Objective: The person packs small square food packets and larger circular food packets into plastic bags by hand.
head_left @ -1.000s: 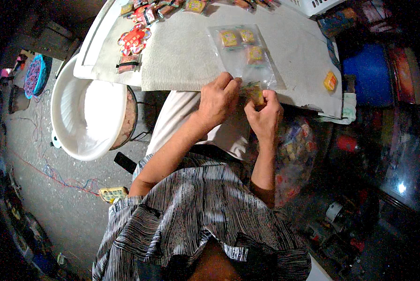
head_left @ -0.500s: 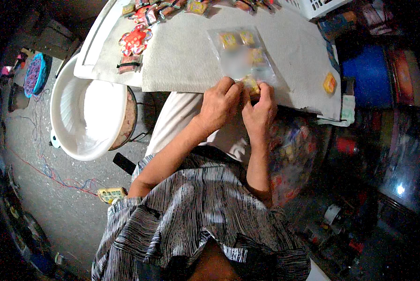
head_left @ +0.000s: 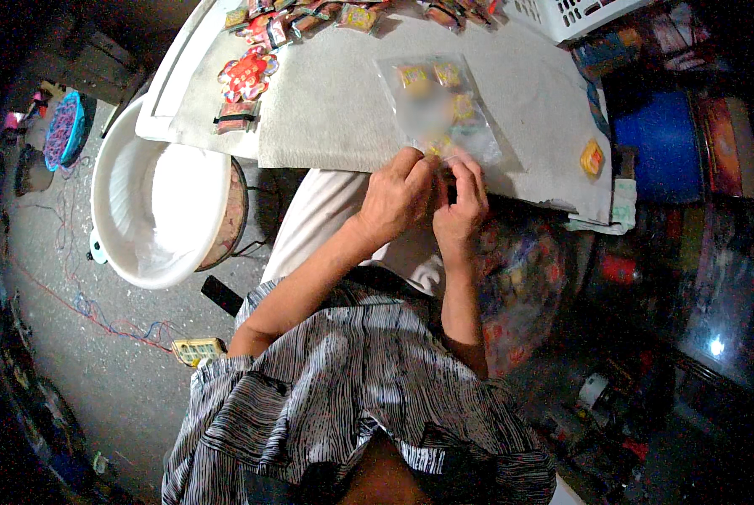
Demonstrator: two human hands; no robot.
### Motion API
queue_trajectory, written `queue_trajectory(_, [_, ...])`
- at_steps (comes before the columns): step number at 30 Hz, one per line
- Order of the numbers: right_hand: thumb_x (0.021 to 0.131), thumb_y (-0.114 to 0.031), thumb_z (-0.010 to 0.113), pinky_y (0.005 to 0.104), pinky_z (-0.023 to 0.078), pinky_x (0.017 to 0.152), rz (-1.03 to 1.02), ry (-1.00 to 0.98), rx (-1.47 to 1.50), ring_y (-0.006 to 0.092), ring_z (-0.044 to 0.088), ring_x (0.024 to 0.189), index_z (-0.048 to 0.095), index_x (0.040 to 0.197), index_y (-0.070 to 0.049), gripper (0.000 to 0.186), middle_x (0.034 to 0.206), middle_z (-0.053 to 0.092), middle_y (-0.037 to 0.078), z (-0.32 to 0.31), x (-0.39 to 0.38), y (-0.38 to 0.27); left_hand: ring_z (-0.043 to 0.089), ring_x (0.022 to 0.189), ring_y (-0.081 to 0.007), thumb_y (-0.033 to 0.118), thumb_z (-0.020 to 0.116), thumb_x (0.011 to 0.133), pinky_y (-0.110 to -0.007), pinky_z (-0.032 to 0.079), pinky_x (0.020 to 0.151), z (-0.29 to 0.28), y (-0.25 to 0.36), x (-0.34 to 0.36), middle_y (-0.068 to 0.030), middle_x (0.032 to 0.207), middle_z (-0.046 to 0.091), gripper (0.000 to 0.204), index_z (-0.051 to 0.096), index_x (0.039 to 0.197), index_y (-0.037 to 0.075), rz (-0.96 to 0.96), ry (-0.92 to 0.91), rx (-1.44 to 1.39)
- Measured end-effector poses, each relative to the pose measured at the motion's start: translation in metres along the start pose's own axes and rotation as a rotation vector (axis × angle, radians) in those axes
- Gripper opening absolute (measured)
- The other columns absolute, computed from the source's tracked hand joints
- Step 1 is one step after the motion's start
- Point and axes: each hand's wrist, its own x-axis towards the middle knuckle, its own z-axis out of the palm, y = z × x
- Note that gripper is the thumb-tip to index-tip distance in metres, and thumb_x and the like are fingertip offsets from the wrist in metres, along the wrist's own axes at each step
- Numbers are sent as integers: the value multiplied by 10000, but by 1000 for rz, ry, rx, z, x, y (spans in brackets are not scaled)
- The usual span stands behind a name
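Here, the left hand (head_left: 400, 194) has thumb and fingertips pinched together on the near end of a clear plastic bag (head_left: 441, 93), while the right hand (head_left: 459, 210) reaches its fingers over that same end, just beside; whether they grip anything I cannot tell. A yellow packet (head_left: 434, 152) shows partly at the fingertips, and three packets (head_left: 461, 108) lie farther up the bag, which rests on a pale mat (head_left: 326, 105). Well to the right sits an orange-yellow piece (head_left: 592, 158); to the left, a red flower-shaped item (head_left: 246, 74) and, just below, a dark-banded packet (head_left: 236, 116). Beyond, wrapped pieces (head_left: 360, 17) line the far side near a white basket (head_left: 594, 12).
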Motion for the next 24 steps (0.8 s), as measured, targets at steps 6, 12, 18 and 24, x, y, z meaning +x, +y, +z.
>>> queue_trajectory(6, [815,3,596,411,469,928,-33,-19,-63,354,576,1085,632,1119,-3,306,1192,601,166,5,10,-8,590,676,-345,80,666,775,-428,502,555,-1,-1,0,-145,862,541,316,564,1070,30,-3,9,-36])
queue_trajectory(12, [850,-28,543,400,456,922,-24,3,-166,336,561,1081,631,1191,-62,354,1203,606,130,15,14,-1,606,744,-370,73,685,777,-436,519,617,0,-3,-4,-176,914,578,384,568,1140,28,-60,-17,-88])
queue_trajectory(18, [849,-33,557,447,427,964,-34,-33,-122,376,540,1106,608,1206,-31,361,1294,564,130,10,18,-7,603,788,-373,78,677,789,-438,517,654,-4,-8,-7,-183,943,576,377,564,1144,16,-51,-46,-79])
queue_trajectory(24, [848,-28,606,441,422,947,9,36,-297,354,552,1058,644,1075,-5,230,1213,615,118,-14,-10,2,578,825,-324,116,683,762,-414,500,663,-10,0,-4,-131,947,562,374,585,1119,61,28,-106,138])
